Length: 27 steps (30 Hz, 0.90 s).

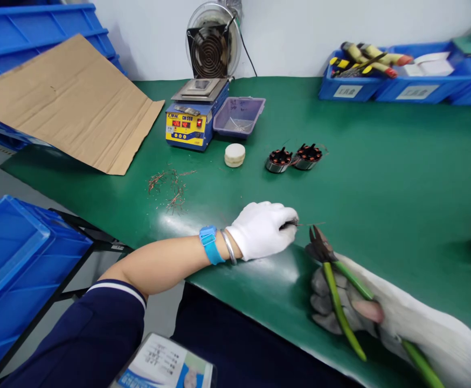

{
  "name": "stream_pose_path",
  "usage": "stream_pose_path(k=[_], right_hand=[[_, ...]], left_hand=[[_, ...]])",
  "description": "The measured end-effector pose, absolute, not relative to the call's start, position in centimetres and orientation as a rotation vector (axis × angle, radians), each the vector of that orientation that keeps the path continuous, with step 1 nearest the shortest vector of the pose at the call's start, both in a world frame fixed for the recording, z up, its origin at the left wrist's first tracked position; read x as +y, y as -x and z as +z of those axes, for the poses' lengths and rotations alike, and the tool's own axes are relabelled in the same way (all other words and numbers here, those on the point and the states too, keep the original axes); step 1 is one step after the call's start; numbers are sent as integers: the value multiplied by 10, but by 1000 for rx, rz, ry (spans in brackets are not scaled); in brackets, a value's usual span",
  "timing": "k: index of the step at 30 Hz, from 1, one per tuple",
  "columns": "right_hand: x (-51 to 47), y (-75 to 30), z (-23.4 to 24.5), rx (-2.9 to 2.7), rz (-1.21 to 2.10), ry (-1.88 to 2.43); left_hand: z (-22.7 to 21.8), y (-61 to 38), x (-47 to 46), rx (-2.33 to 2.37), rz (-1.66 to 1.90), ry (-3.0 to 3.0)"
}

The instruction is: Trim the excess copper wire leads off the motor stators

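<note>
Broadly, at the near edge of the green counter point(381, 178) the gloved left hand point(262, 229) has its grip pinched closed, and the right hand point(348, 310) is wrapped tight around the green handles of the cutters point(332, 269), whose blades stand slightly parted. What the left grip holds is a small dark part point(290, 224), mostly hidden by the fingers, with a thin wire lead point(312, 224) jutting out just beside those blades. With the blades so near the fingertips, a drifting cut could nick the left hand, or a clipped end might fly off.
</note>
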State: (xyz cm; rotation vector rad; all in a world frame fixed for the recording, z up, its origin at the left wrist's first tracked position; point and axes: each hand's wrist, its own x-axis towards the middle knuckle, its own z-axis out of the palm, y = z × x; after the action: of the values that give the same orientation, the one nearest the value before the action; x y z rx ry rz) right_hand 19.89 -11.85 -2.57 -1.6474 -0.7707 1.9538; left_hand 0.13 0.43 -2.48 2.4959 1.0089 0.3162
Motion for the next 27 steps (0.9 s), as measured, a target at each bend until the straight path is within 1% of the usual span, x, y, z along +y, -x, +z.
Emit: stream_pose_path(k=[3,10,13,15,17,19,21,23,25,27], right_hand=[[-116,-192,-21,-640,2016,1692],[-107,-187,-21,-761,1962,1647],[-103,-185,-19,-914,1916,1708],[-103,-190,-20,-1102,1843,1826],[-107,-199,-24,-1377,1571,2094],[-113,-206,-26,-1693,1136,2340],[-116,-206,-26,-1950,756,2411],[-113,-196,-20,-2129,511,2316],[-100,-178,-12,-2220,299,2108],[-82,-156,-6,-2235,164,1903]], left_hand=[[-25,0,5,993,326,-2508],[-22,1,7,950,299,-2523],[-22,0,7,939,292,-2515],[-23,0,6,938,293,-2498],[-22,1,6,945,320,-2447],[-18,4,7,1012,362,-2377],[-12,11,9,1122,347,-2326],[-5,19,12,1188,242,-2325],[0,26,15,1175,149,-2322],[0,30,19,1121,165,-2282]])
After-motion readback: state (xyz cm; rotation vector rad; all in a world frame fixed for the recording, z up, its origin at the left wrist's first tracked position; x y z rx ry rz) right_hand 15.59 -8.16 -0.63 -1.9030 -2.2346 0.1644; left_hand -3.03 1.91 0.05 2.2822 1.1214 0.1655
